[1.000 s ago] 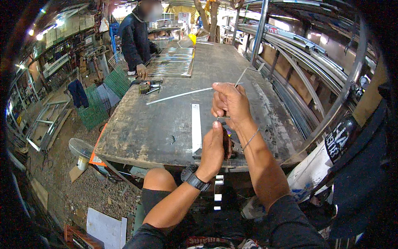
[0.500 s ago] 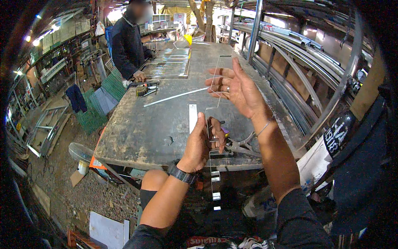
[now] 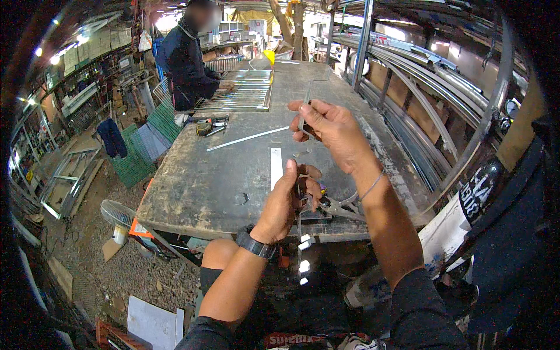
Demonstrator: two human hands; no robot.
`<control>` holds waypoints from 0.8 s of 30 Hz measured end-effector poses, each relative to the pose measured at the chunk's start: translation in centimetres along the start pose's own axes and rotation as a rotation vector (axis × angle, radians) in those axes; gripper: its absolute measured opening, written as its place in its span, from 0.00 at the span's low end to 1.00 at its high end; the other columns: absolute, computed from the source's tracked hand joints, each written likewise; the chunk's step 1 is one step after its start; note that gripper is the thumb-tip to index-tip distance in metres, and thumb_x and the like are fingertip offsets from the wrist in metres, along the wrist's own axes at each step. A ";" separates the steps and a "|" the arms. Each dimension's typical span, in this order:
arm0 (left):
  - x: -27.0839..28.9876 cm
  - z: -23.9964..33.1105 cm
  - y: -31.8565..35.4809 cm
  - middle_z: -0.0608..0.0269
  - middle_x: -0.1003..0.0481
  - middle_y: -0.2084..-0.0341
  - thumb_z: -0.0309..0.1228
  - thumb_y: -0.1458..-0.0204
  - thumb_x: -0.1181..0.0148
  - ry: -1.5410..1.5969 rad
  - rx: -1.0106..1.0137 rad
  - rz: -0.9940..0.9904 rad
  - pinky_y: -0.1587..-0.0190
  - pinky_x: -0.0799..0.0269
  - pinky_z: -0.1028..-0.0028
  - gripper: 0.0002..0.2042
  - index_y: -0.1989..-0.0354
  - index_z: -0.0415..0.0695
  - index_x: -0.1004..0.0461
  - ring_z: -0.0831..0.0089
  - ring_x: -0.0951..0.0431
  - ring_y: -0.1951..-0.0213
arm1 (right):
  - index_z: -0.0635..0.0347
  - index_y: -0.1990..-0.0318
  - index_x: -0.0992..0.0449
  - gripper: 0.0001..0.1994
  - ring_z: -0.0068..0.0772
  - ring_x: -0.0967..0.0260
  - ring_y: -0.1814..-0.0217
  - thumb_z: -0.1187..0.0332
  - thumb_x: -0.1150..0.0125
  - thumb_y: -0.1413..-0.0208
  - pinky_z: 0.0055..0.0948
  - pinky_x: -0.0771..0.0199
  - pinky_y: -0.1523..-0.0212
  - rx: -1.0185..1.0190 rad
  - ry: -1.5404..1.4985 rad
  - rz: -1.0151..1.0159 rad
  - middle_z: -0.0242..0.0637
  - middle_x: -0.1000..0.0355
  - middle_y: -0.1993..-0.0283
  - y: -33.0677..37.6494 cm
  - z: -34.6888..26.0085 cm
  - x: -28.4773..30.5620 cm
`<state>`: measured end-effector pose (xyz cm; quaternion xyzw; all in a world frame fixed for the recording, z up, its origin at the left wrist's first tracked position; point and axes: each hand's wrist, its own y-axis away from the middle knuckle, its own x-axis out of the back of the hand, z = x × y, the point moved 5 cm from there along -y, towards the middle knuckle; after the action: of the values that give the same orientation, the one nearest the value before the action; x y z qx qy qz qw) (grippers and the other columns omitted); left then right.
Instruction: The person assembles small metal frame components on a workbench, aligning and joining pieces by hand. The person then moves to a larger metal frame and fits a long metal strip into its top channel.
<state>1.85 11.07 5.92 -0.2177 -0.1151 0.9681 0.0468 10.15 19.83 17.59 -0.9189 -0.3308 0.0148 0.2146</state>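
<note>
My left hand point(image 3: 289, 198) is closed around a thin metal strip bent into zigzag steps point(image 3: 304, 266), whose lower end hangs below the table edge. Higher up, my right hand point(image 3: 332, 131) pinches the same strip between thumb and fingers. The strip stands roughly upright, and my fingers hide parts of it. A flat pale metal bar point(image 3: 276, 166) lies on the table just beyond my left hand. Behind my hands, a long narrow strip point(image 3: 248, 139) lies slantwise. Locking pliers point(image 3: 341, 209) rest near the front edge, partly behind my left fingers.
A worn dark table point(image 3: 186, 192) stretches ahead. At its far left a co-worker point(image 3: 186, 64) has a hand on a barred metal frame point(image 3: 239, 96). Hand tools point(image 3: 209, 126) lie nearby. Metal lengths fill a rack point(image 3: 420, 70) at right; a fan point(image 3: 118, 216) stands at left.
My right hand has gone from open, fingers stretched beside the strip, to pinching it. The strip has turned and its steps face differently. The co-worker's hand has moved onto the barred frame.
</note>
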 end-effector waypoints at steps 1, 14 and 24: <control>-0.2 0.0 0.0 0.61 0.23 0.70 0.62 0.29 0.63 -0.021 -0.030 -0.010 0.62 0.27 0.73 0.33 0.48 0.40 0.28 0.71 0.23 0.68 | 0.65 0.42 0.20 0.20 0.26 0.22 0.59 0.56 0.43 0.27 0.28 0.22 0.54 0.005 0.006 -0.003 0.36 0.20 0.61 0.0 -0.1 0.0; -0.8 0.6 -0.1 0.71 0.24 0.69 0.39 0.30 0.40 -0.457 -0.330 0.029 0.63 0.30 0.79 0.16 0.46 0.38 0.22 0.84 0.27 0.66 | 0.60 0.54 0.24 0.14 0.25 0.32 0.73 0.57 0.45 0.27 0.33 0.23 0.59 0.170 -0.295 -0.051 0.28 0.34 0.77 1.3 -2.6 -0.4; -2.0 -0.3 0.5 0.76 0.32 0.74 0.42 0.26 0.46 -0.154 -0.201 -0.045 0.69 0.39 0.80 0.16 0.61 0.42 0.26 0.86 0.36 0.72 | 0.53 0.70 0.31 0.20 0.17 0.44 0.85 0.51 0.36 0.31 0.25 0.35 0.79 0.171 -0.268 0.206 0.23 0.42 0.83 1.3 -2.2 -1.9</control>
<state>3.75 10.33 6.33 -0.1436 -0.2196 0.9642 0.0376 9.82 16.95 18.85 -0.9161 -0.2581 0.1872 0.2430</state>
